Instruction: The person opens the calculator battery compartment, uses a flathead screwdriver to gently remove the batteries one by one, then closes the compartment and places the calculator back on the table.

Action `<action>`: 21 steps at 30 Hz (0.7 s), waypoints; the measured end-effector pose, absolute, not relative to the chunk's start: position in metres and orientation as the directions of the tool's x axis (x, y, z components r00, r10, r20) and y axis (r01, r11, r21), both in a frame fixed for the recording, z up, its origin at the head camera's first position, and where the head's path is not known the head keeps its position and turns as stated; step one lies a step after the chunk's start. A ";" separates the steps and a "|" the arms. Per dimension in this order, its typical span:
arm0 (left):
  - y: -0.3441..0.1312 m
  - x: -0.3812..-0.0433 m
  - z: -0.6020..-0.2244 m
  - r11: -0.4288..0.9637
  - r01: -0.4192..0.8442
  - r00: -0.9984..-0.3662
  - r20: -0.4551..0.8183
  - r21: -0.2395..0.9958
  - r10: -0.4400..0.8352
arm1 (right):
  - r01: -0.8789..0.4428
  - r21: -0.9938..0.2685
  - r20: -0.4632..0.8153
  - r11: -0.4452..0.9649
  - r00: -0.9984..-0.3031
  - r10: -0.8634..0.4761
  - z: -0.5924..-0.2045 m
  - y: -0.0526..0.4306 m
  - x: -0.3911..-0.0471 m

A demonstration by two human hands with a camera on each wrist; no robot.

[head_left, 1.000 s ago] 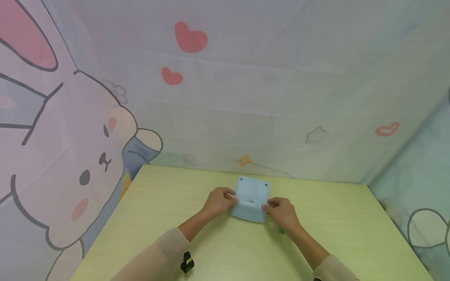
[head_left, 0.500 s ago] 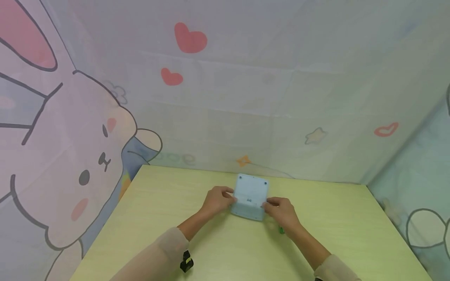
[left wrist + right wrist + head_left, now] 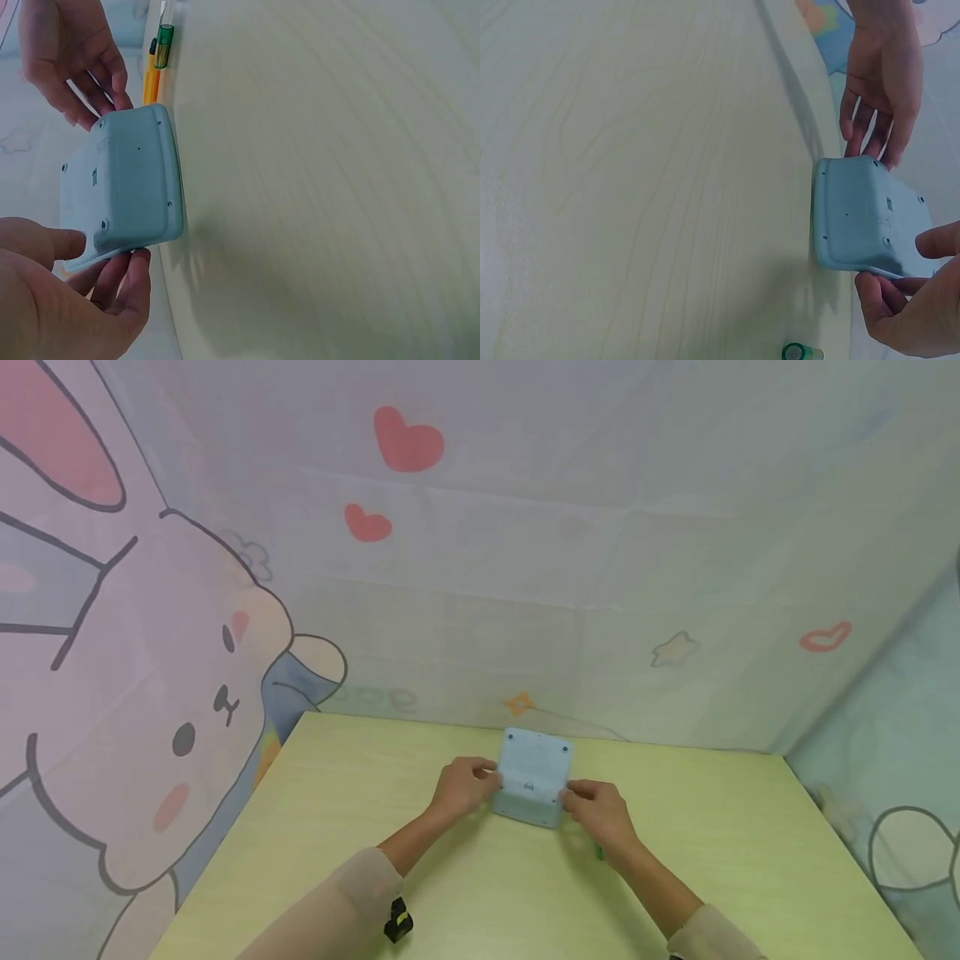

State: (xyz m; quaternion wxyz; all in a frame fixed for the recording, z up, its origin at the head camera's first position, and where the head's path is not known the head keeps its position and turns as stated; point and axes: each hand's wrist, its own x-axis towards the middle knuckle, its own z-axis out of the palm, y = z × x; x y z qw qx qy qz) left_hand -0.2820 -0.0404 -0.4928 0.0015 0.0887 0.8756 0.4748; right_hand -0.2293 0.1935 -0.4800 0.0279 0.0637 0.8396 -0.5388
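Note:
Both hands hold a light blue calculator (image 3: 534, 768), its back turned toward me, with screw holes and a small latch mark showing. Its lower end is close over the tabletop, and its front is hidden. My left hand (image 3: 462, 789) pinches one side edge, thumb on the back and fingers behind. On the opposite edge, my right hand (image 3: 602, 814) grips the same way, as the right wrist view shows with the thumb over the calculator's back (image 3: 851, 214). A green battery (image 3: 164, 46) lies on the table beside the right hand, near a yellow-handled screwdriver (image 3: 151, 84).
The pale yellow-green table (image 3: 360, 777) runs back to a hanging cloth (image 3: 480, 610) printed with hearts and a rabbit. A small black item with a yellow mark (image 3: 398, 920) shows beside the left sleeve (image 3: 330, 902).
The calculator has shifted slightly away from me and to the left, and its tilt has changed a little. Both hands keep their hold and have barely moved.

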 end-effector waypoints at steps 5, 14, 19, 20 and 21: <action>-0.037 -0.280 -0.489 0.543 0.175 -0.983 0.110 0.821 0.149 | 0.104 -0.915 -0.096 0.389 -0.995 0.040 -0.479 0.195 -0.227; -0.034 -0.280 -0.488 0.535 0.111 -0.990 0.043 0.837 0.138 | 0.140 -0.900 -0.113 0.413 -0.989 0.091 -0.478 0.193 -0.228; -0.033 -0.278 -0.484 0.540 0.077 -0.993 0.013 0.838 0.121 | 0.136 -0.906 -0.102 0.401 -0.989 0.105 -0.476 0.193 -0.228; -0.033 -0.278 -0.484 0.534 0.077 -0.992 0.014 0.842 0.122 | 0.130 -0.907 -0.095 0.401 -0.990 0.107 -0.476 0.193 -0.228; -0.033 -0.277 -0.483 0.528 0.078 -0.992 0.015 0.846 0.122 | 0.122 -0.909 -0.087 0.399 -0.991 0.106 -0.476 0.193 -0.228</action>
